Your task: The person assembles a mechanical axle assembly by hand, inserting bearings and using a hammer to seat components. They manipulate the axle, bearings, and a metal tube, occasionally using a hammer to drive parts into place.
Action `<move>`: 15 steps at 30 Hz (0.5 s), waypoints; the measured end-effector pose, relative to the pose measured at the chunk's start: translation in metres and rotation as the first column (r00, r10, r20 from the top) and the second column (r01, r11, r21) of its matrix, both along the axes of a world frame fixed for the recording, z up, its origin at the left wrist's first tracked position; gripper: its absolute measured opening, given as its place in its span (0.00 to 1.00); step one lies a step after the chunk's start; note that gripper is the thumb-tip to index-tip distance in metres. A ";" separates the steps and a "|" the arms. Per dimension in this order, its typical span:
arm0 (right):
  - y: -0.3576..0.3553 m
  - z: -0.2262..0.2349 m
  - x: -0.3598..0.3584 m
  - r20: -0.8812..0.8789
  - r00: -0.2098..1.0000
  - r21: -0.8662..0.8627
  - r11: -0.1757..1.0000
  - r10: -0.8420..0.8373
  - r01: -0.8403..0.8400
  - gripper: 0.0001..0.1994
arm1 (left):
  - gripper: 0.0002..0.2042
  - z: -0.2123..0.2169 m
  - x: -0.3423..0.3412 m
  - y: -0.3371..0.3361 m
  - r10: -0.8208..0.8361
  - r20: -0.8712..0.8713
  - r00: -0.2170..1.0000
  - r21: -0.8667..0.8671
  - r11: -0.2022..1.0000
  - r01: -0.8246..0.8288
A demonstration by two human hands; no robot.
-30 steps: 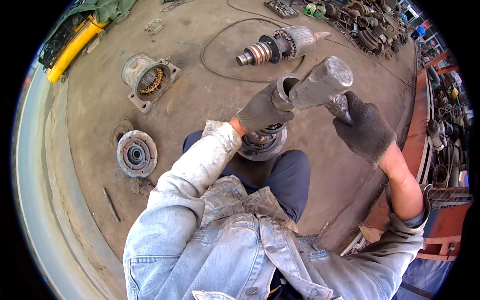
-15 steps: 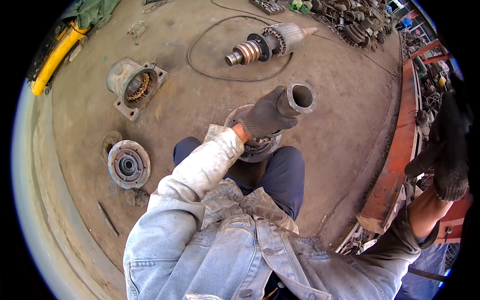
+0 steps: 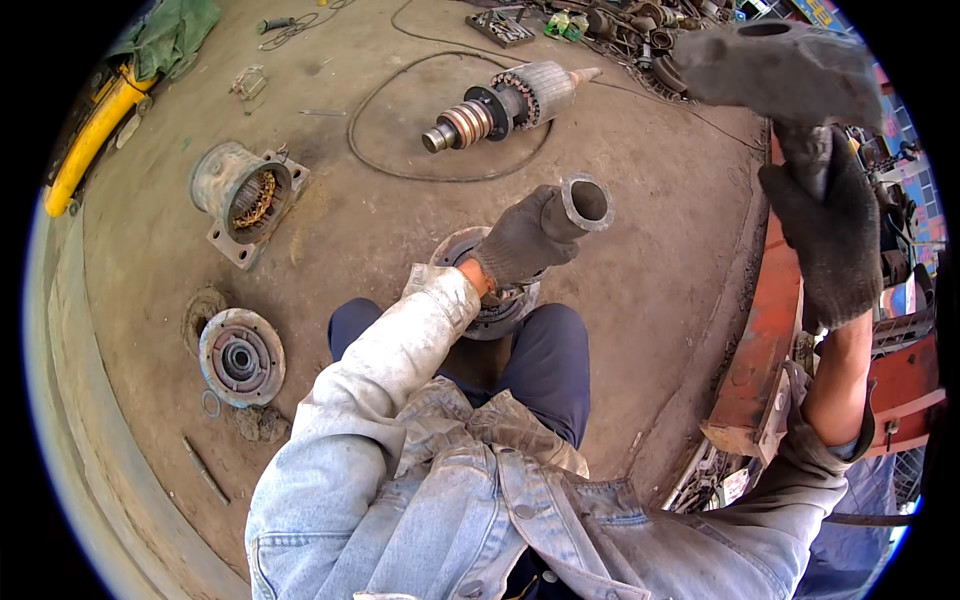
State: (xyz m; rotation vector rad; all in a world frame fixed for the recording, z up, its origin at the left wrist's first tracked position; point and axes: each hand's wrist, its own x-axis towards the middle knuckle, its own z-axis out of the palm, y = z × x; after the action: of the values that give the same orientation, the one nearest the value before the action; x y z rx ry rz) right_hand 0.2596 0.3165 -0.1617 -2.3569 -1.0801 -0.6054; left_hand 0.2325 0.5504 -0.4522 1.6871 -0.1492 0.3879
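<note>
Tube [image 3: 559,220] held above the round part [image 3: 497,328] between the knees [image 3: 556,345] looks like stiff, hefty metal, maybe slick if oily, so I'd grip it round the side, where the left hand [image 3: 520,240] is wrapped, while the right hand [image 3: 833,235] clutches a hammer [image 3: 780,82].

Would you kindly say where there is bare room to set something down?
Bare brown floor lies between the gray metal tube in the gloved left hand and the red steel beam, and between the yellow curved bar and gray cylindrical motor housing. The upper right is crowded with rusty scrap metal.
</note>
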 end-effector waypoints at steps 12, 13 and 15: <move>0.004 -0.101 0.051 -0.551 0.794 -0.290 0.951 -0.256 0.105 0.15 | 0.33 0.001 0.024 -0.003 -0.016 0.052 0.999 0.055 0.998 0.013; -0.009 -0.106 0.053 -0.452 0.864 -0.282 0.954 -0.224 0.100 0.14 | 0.33 0.007 0.023 -0.007 -0.004 0.068 0.998 0.088 0.996 -0.002; -0.022 -0.116 0.041 -0.614 0.758 -0.144 0.976 -0.218 0.164 0.14 | 0.32 0.012 0.024 -0.005 0.005 0.124 0.992 0.114 0.993 -0.019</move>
State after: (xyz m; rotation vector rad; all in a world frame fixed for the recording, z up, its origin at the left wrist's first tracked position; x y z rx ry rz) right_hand 0.3007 0.2948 -0.2777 -2.4710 -0.5624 0.1883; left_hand 0.2564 0.5451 -0.4401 1.7777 -0.2572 0.5015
